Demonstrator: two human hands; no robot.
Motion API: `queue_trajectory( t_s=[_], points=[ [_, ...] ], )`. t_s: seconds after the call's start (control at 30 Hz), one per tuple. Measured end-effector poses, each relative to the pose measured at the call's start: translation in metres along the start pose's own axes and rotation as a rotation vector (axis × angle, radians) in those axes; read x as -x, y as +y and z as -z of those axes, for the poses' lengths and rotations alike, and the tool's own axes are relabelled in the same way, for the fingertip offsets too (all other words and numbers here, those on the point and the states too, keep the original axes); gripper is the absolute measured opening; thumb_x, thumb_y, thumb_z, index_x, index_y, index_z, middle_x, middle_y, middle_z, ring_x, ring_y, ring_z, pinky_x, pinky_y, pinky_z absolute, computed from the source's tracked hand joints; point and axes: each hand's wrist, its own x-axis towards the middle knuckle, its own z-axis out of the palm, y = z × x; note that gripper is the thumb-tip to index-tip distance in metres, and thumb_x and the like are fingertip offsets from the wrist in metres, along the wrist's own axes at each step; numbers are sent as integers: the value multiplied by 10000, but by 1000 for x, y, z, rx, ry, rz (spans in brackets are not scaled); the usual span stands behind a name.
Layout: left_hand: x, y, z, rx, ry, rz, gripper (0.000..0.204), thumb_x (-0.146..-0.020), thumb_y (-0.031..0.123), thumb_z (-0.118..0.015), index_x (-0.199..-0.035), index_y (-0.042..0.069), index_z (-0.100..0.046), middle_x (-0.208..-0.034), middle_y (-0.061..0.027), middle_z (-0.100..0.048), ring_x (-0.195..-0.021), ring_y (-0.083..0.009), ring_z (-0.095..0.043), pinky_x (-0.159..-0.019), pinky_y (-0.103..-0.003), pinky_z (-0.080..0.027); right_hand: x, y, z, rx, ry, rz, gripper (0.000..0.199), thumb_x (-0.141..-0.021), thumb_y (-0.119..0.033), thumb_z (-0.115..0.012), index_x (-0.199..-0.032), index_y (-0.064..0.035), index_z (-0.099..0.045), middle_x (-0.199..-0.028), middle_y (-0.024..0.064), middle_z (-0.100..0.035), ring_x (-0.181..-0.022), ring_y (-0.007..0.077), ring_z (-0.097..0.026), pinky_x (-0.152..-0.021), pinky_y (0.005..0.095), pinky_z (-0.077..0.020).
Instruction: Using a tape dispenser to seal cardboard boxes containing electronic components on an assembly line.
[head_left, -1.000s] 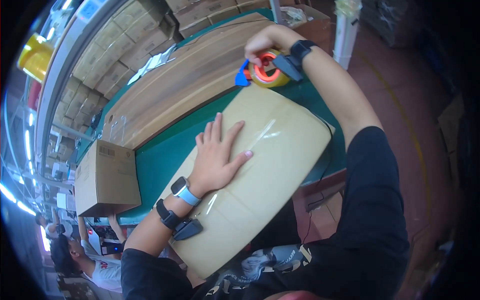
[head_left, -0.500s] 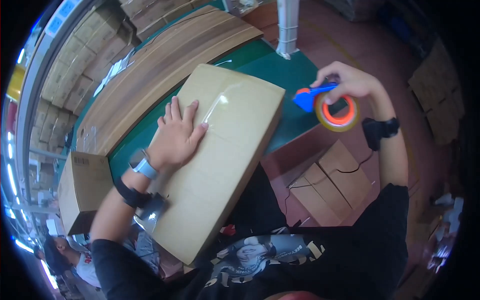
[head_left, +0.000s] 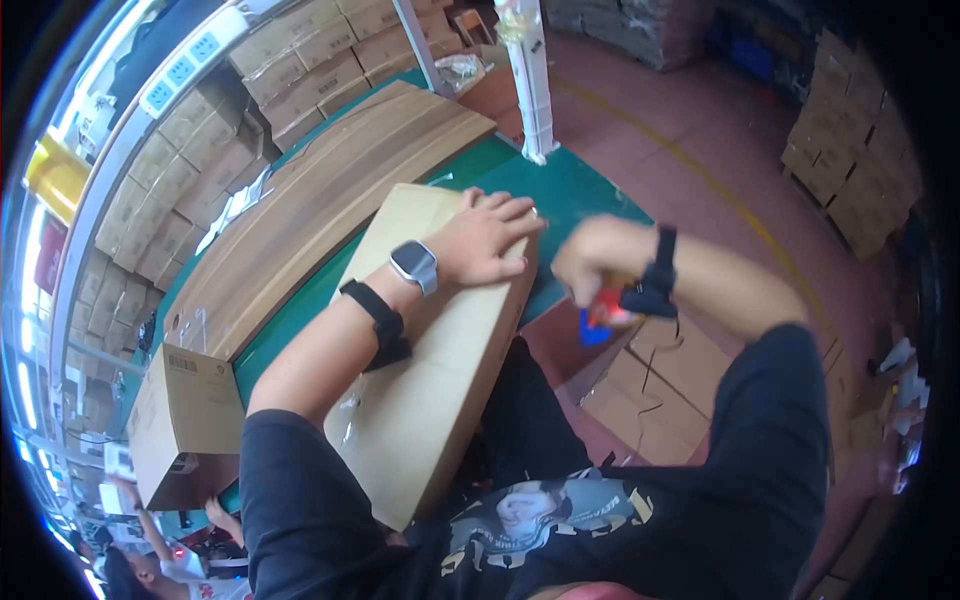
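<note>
Head view: a person stands at a green table [head_left: 560, 190] with a long flat cardboard box [head_left: 440, 370] running from 12 o'clock down to 7 o'clock.
Left hand [head_left: 485, 240]: lies flat on the far end of the box, fingers spread and gripping nothing; a watch with a pale face [head_left: 414, 266] and a black strap [head_left: 380, 322] sit on that forearm.
Right hand [head_left: 592, 262]: blurred, at 3 o'clock of the left hand and just off the box's right edge, curled around a tape dispenser [head_left: 600, 312] — only its red and blue parts show below the palm.
Right wrist: carries a black band [head_left: 655, 282].
Box: its near end overhangs the table edge against the person's dark shirt; a strip of clear tape glints near its 7 o'clock end.
Wooden boards [head_left: 340, 190]: stacked at 10 o'clock of the box, lying along the table.
Small carton [head_left: 180, 420]: stands at 9 o'clock, at the table's left end.
Floor: flattened cartons [head_left: 650, 390] lie at 4 o'clock — under the right forearm.
Background: stacks of cartons [head_left: 200, 170] line the wall at 11 o'clock.
</note>
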Motion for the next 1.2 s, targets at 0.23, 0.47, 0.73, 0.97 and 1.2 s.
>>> queue_trajectory(
  t_s=[0.23, 0.47, 0.73, 0.97, 1.2],
  points=[
    [8, -3, -19, 13, -27, -11, 696, -944, 488, -499, -1522, 116, -391, -1598, -209, -306, -1491, -400, -241, -1199, -591, -121, 23, 65, -79, -715, 799, 455, 991, -655, -179, -788, -1540, -151, -342, -1016, 121, -741, -805, 258, -706, -736, 382, -558],
    [95, 2, -1, 2, -99, 134, 743, -1003, 539, -438, -1596, 143, -230, -1653, -202, -150, -1530, -405, -101, -1238, -516, -54, 20, 23, 1, -230, 455, -210, 1154, -673, -152, -744, -1593, -8, -62, -990, 198, -724, -835, 307, -712, -734, 386, -558],
    [215, 83, 19, 102, -162, 521, 724, -991, 442, -487, -1574, 71, -268, -1651, -224, -133, -1533, -396, -100, -1242, -485, -50, -22, -1, 26, -45, 346, -432, 1065, -694, -183, -729, -1547, 83, -149, -993, 180, -735, -892, 324, -716, -745, 397, -574],
    [291, 137, 31, 155, -107, 697, 697, -972, 360, -516, -1563, 63, -296, -1642, -212, -194, -1532, -373, -142, -1241, -484, -59, -21, 1, 7, -319, 587, -404, 1139, -612, -193, -766, -1535, 103, -168, -1143, 232, -695, -1027, 341, -690, -838, 415, -562],
    [324, 172, -1, 77, 191, 862, 594, -954, 296, -526, -1496, 71, -431, -1591, -178, -339, -1499, -361, -250, -1230, -487, -114, -51, 21, 4, -418, 542, -470, 1128, -632, -201, -771, -1542, 87, -170, -1198, 244, -669, -1085, 369, -664, -887, 429, -547]
  ],
)
